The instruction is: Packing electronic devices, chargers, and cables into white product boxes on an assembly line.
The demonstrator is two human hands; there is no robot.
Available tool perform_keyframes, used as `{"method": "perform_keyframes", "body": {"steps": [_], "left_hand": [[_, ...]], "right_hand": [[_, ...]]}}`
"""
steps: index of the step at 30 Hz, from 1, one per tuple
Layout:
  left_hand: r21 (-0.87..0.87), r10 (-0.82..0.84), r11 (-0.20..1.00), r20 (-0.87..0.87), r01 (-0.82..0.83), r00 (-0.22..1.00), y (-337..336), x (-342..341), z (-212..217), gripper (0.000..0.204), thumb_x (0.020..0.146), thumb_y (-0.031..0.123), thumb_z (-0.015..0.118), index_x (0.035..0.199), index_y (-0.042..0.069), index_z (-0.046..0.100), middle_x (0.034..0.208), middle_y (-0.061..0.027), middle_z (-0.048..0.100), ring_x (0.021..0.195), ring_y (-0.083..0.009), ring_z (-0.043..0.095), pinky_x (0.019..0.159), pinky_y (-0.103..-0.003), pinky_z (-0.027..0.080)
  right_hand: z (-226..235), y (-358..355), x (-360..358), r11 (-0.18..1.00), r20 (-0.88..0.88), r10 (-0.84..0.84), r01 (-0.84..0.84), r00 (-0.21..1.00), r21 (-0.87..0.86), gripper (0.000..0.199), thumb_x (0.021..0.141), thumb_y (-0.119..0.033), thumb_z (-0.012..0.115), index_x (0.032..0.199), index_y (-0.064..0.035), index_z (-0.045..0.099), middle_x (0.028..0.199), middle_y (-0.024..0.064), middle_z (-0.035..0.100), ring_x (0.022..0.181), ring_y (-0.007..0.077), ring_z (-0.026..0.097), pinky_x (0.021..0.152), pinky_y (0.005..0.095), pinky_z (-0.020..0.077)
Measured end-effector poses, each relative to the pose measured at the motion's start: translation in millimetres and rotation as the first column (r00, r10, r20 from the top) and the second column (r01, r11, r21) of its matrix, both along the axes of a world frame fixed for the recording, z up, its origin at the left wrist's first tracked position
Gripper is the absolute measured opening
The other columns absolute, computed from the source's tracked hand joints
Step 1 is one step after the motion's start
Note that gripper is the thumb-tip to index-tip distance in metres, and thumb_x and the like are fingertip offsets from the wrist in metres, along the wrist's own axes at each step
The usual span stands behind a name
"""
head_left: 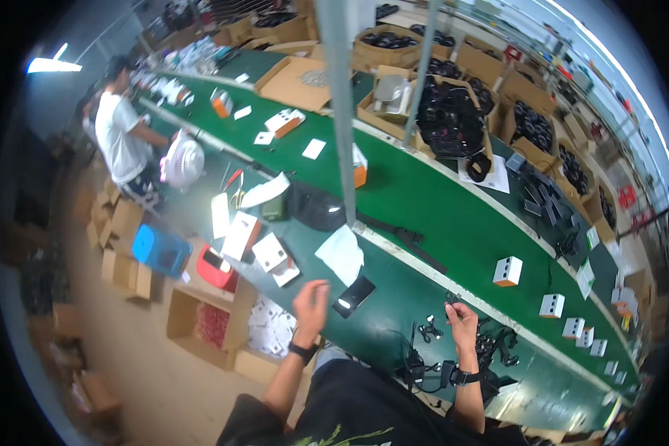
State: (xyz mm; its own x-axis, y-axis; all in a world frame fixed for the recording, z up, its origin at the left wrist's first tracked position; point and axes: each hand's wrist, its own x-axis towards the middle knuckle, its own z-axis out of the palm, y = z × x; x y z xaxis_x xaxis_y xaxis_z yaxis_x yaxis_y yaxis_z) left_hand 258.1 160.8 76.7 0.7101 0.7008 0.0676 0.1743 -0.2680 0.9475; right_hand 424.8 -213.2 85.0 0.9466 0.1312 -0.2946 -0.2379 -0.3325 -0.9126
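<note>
My left hand (312, 306) hovers over the near edge of the green workbench (383, 327), its fingers apart and nothing visible in them. Just right of it lies a black smartphone (354, 297), with a crumpled white sheet (341, 255) behind. My right hand (462, 321) is closed, fingertips pinching a small dark cable (452, 298) close to the conveyor's rail. Small coiled cables (429, 329) rest left of that hand. Under and beside my right wrist is a tangle of black cables (504, 348), along with a black power adapter (415, 369).
A green conveyor belt (424, 215) carries several small white-and-orange boxes (508, 272). A metal post (340, 111) rises at the bench rail. Cartons of black cables (453, 119) stand beyond. At left are a pink fan (183, 160), a co-worker (119, 134) and a blue bin (160, 250).
</note>
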Motion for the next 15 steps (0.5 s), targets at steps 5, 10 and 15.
{"method": "perform_keyframes", "body": {"steps": [5, 10, 15], "left_hand": [[0.017, -0.526, 0.85, -0.018, 0.526, 0.85, -20, 190, -45, 0.096, 0.089, 0.013, 0.088, 0.165, 0.002, 0.031, 0.169, -0.0215, 0.04, 0.156, -0.0361, 0.041, 0.126, -0.047, 0.039], [0.353, 0.047, 0.932, 0.097, -0.078, 0.994, 30, 359, -94, 0.13, 0.072, 0.009, 0.096, 0.17, -0.007, 0.012, 0.175, -0.0306, 0.02, 0.165, -0.0435, 0.017, 0.136, -0.049, 0.015], [0.352, 0.314, 0.859, 0.215, -0.373, 0.925, 135, 393, -149, 0.136, 0.069, 0.0, 0.096, 0.171, -0.006, 0.007, 0.177, -0.0297, 0.013, 0.165, -0.0427, 0.019, 0.137, -0.048, 0.016]], "right_hand": [[16, -10, 3, 0.99, 0.005, -0.136, 0.136, 0.991, 0.024, 0.019, 0.094, -0.01, 0.086, 0.101, 0.0047, 0.076, 0.084, 0.002, 0.072, 0.073, 0.0076, 0.063, 0.065, 0.0253, 0.0523], [25, -13, -20, 0.939, 0.048, -0.33, 0.333, 0.943, -0.088, 0.029, 0.084, 0.0, 0.091, 0.106, 0.009, 0.075, 0.088, 0.0075, 0.078, 0.079, 0.0105, 0.071, 0.073, 0.0263, 0.0564], [23, -25, -55, 0.871, 0.023, -0.451, 0.446, 0.892, -0.207, 0.025, 0.087, -0.006, 0.091, 0.102, 0.008, 0.078, 0.086, 0.0066, 0.076, 0.076, 0.0103, 0.068, 0.07, 0.0268, 0.0543]]}}
